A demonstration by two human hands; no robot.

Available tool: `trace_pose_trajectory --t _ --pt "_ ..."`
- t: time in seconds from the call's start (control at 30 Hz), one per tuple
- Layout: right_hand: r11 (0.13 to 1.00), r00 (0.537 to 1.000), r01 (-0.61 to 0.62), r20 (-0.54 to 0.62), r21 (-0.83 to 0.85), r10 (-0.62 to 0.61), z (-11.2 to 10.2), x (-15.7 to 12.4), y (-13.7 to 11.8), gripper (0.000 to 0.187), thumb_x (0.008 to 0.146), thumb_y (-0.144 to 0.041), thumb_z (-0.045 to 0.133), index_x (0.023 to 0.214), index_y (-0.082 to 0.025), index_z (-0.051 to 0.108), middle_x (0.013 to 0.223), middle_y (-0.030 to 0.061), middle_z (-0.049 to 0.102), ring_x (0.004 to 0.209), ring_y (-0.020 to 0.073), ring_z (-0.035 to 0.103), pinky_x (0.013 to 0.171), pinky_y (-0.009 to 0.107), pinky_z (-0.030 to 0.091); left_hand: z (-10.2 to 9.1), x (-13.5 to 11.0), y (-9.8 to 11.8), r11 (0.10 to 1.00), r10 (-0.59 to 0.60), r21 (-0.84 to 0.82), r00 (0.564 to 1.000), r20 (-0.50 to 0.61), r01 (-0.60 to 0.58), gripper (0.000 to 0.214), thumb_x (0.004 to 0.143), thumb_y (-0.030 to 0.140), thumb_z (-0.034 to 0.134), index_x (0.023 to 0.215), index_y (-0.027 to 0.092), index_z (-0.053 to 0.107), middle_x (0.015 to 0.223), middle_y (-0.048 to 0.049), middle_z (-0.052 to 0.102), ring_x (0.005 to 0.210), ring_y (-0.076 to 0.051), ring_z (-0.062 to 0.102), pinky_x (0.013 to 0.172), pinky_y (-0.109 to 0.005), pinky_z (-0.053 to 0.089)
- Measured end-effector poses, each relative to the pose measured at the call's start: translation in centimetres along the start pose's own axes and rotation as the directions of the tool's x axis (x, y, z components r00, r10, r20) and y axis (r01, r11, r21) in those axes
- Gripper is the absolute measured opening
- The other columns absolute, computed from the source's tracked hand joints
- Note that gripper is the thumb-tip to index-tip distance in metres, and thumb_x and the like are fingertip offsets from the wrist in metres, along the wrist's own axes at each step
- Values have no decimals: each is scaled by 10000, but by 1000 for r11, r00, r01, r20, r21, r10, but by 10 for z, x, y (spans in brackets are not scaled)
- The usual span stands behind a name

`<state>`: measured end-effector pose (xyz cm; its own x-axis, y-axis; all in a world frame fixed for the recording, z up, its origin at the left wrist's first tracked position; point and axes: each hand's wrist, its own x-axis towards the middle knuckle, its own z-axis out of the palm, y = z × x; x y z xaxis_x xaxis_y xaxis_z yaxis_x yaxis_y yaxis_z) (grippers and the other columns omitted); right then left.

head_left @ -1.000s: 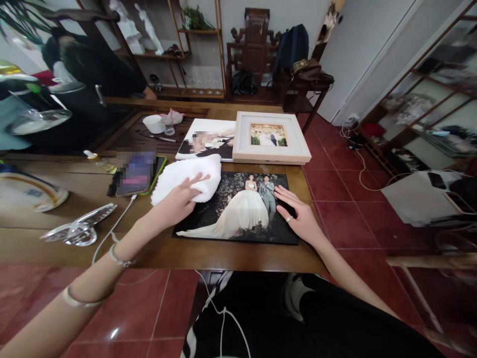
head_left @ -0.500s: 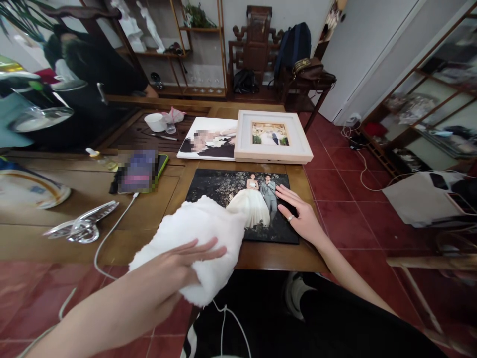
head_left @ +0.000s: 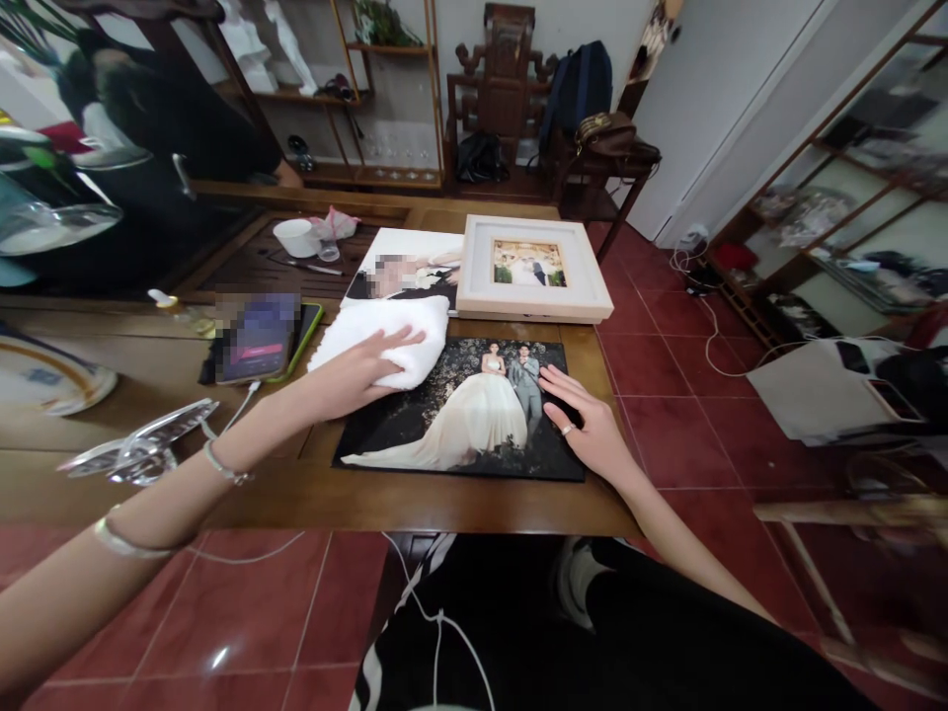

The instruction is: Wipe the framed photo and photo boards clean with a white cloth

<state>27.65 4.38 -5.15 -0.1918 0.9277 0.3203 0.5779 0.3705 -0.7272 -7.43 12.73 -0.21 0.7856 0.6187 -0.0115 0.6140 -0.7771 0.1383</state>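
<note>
A dark wedding photo panel [head_left: 474, 415] lies flat on the wooden table, with a couple printed on it. My left hand [head_left: 374, 365] holds a white towel [head_left: 415, 316] against the panel's upper left corner, its fingers bent over the cloth. The towel covers that corner and reaches the lower edge of the white-edged photo print [head_left: 444, 247] behind. My right hand [head_left: 589, 420] rests with fingers stretched out on the panel's right side, and it holds nothing. A ring shows on one of its fingers.
A framed photo [head_left: 533, 306] overlaps the print at the back. Left of the towel are a phone [head_left: 256, 346] on a cable, a dropper bottle [head_left: 182, 314] and a shiny metal ornament [head_left: 140, 444]. A white cup [head_left: 294, 238] stands farther back. The table's front edge is near my lap.
My left hand has moved the towel away from me, from the panel's lower left to its upper left corner, uncovering the dress train. My right hand stays on the right side.
</note>
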Motion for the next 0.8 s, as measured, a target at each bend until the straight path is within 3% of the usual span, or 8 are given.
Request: trace_pose_trajectory --t 0.1,0.23,0.33,0.47,0.6,0.8 --pt "1000 1000 8 -8 0 -8 1 1 0 358 933 -356 526 1253 -238 637 1372 81 580 1350 230 462 1144 479 357 3 -16 17 1000 -9 11 999 36 9 252 909 138 446 926 137 697 1569 -103 249 1477 -268 119 1172 -500 231" --pt "1000 1000 11 -9 11 -11 1 0 0 354 933 -358 526 1259 -265 631 1373 57 581 1356 228 453 1147 490 351 10 -52 60 1000 -21 -22 999 43 22 273 886 108 474 765 175 709 1572 -48 238 1468 -268 163 1183 -486 220" --pt "1000 1000 4 -3 18 -4 1 0 -1 356 934 -362 524 1265 -278 625 1376 53 578 1359 232 449 1146 501 349 11 -81 93 995 -5 -98 1000 15 7 262 876 172 557 662 218 700 1543 0 310 1449 -236 241 1209 -417 176" --pt "1000 1000 3 3 18 -3 1 0 0 359 936 -352 523 1272 -271 620 1379 59 576 1362 226 445 1147 495 347 -1 -100 117 980 75 -186 997 26 -69 177 863 205 607 734 265 713 1515 40 357 1412 -164 330 1203 -272 184" --pt "1000 1000 8 11 24 -9 0 1 2 357 936 -365 523 1273 -291 616 1387 45 571 1368 230 437 1147 501 344 -12 -86 103 989 62 -139 998 27 -58 224 861 106 547 865 250 718 1529 25 331 1410 -191 336 1150 -294 324" --pt "1000 1000 -4 26 19 4 -2 1 0 361 936 -371 524 1272 -279 617 1399 57 559 1373 230 430 1153 503 329 -12 -34 48 1000 -5 20 992 127 3 254 880 156 525 1084 202 670 1568 -67 262 1384 -287 382 1046 -422 446"
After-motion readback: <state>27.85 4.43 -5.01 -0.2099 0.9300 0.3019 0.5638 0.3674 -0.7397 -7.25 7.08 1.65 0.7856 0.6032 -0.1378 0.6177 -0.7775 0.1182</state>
